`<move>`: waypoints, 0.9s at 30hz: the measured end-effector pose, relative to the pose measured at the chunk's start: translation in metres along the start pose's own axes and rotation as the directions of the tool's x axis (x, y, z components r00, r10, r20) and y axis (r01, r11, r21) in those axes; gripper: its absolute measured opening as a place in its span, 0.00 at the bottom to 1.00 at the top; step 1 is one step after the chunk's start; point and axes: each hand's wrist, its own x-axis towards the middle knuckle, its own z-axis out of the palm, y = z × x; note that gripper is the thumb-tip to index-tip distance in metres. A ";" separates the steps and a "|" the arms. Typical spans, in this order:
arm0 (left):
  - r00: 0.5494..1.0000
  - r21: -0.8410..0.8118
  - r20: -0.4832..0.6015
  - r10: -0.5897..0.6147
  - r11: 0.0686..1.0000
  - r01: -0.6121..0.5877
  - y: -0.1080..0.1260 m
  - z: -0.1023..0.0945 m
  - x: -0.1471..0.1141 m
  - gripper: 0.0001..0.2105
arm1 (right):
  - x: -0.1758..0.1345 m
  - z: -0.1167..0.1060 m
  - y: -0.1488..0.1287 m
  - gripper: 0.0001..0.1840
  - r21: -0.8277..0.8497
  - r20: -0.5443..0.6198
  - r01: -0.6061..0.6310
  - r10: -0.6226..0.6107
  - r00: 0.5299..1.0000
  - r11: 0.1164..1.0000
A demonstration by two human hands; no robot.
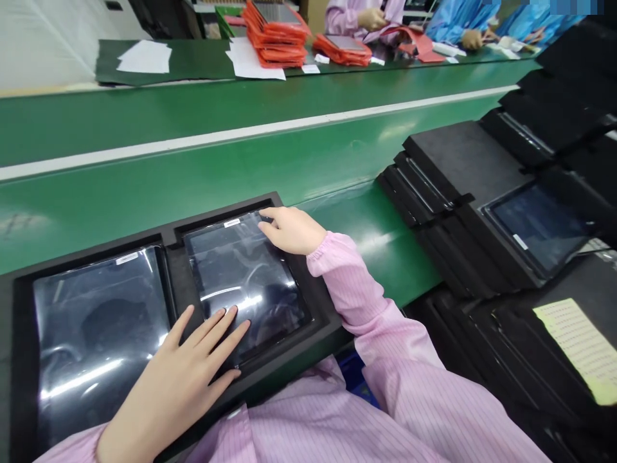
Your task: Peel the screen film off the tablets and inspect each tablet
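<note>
A black foam tray (176,267) lies in front of me with two recesses, each holding a dark, glossy flat screen. The left screen (96,328) and the right screen (241,263) both carry a small white label near the top edge. My left hand (178,373) is open, fingers spread, its fingertips over the lower left part of the right screen. At that screen's top right corner is my right hand (294,230). Its index finger and thumb are slightly apart there, with the other fingers curled and partly hidden; no held object shows between them.
Stacked black foam trays (463,167) fill the right side, one with another screen (544,225) in it. A yellow written sheet (578,347) lies on them. Beyond the green bench (347,154) are orange-wrapped stacks (274,38), white papers (144,58) and several co-workers' hands.
</note>
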 end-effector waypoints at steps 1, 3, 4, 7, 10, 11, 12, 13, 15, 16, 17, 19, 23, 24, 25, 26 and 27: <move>1.000 -0.002 -0.002 -0.008 1.000 0.008 0.002 0.000 0.001 0.21 | 0.002 -0.001 0.003 0.20 0.022 -0.016 -0.006 0.006 1.000 1.000; 1.000 -0.041 -0.013 -0.012 0.999 0.012 0.006 -0.001 0.004 0.16 | 0.005 -0.005 0.010 0.18 0.100 -0.040 -0.017 0.021 0.999 0.995; 1.000 -0.079 -0.026 -0.015 0.997 0.013 0.007 -0.001 0.005 0.14 | 0.006 -0.008 0.015 0.18 0.157 -0.046 -0.023 0.031 0.998 0.987; 0.996 -0.202 -0.071 -0.046 0.979 0.031 0.008 -0.003 0.005 0.10 | 0.009 -0.017 0.029 0.17 0.347 -0.066 -0.049 0.076 0.995 0.937; 0.989 -0.258 -0.105 -0.106 0.963 0.075 0.007 -0.005 0.006 0.12 | 0.011 -0.026 0.044 0.17 0.464 -0.086 -0.072 0.126 0.988 0.883; 0.987 -0.262 -0.111 -0.118 0.961 0.085 0.006 -0.005 0.006 0.11 | 0.012 -0.028 0.047 0.17 0.480 -0.081 -0.089 0.145 0.986 0.873; 0.985 -0.267 -0.113 -0.130 0.959 0.096 0.005 -0.006 0.005 0.11 | 0.012 -0.030 0.050 0.17 0.486 -0.070 -0.105 0.159 0.985 0.867; 0.984 -0.271 -0.110 -0.143 0.956 0.109 0.004 -0.006 0.005 0.10 | 0.012 -0.032 0.052 0.18 0.485 -0.056 -0.119 0.167 0.984 0.866; 0.977 -0.274 -0.112 -0.184 0.951 0.147 0.000 -0.008 0.001 0.10 | 0.012 -0.034 0.055 0.17 0.472 -0.032 -0.131 0.166 0.986 0.872; 0.971 -0.276 -0.116 -0.208 0.946 0.169 -0.002 -0.009 -0.001 0.10 | 0.012 -0.034 0.055 0.17 0.463 -0.024 -0.130 0.159 0.987 0.877; 0.966 -0.284 -0.118 -0.232 0.940 0.191 -0.004 -0.009 -0.004 0.11 | 0.013 -0.034 0.055 0.16 0.455 -0.015 -0.128 0.152 0.988 0.881; 0.957 -0.314 -0.113 -0.266 0.923 0.220 -0.007 -0.009 -0.009 0.11 | 0.014 -0.033 0.056 0.15 0.446 0.008 -0.130 0.141 0.990 0.886; 0.960 -0.378 -0.032 -0.279 0.892 0.247 -0.007 -0.006 -0.015 0.09 | 0.016 -0.029 0.057 0.13 0.442 0.044 -0.099 0.089 0.995 0.891; 0.962 -0.381 -0.005 -0.274 0.890 0.252 -0.007 -0.005 -0.015 0.09 | 0.017 -0.028 0.058 0.13 0.436 0.046 -0.081 0.068 0.997 0.896; 0.963 -0.381 0.023 -0.268 0.889 0.256 -0.006 -0.004 -0.014 0.09 | 0.018 -0.027 0.059 0.13 0.426 0.047 -0.060 0.044 0.998 0.903; 0.967 -0.380 0.045 -0.250 0.891 0.248 -0.006 -0.003 -0.014 0.08 | 0.018 -0.026 0.060 0.13 0.415 0.048 -0.039 0.021 0.999 0.909; 0.971 -0.377 0.064 -0.230 0.895 0.237 -0.007 -0.002 -0.014 0.07 | 0.019 -0.025 0.061 0.13 0.403 0.046 -0.019 0.000 0.999 0.915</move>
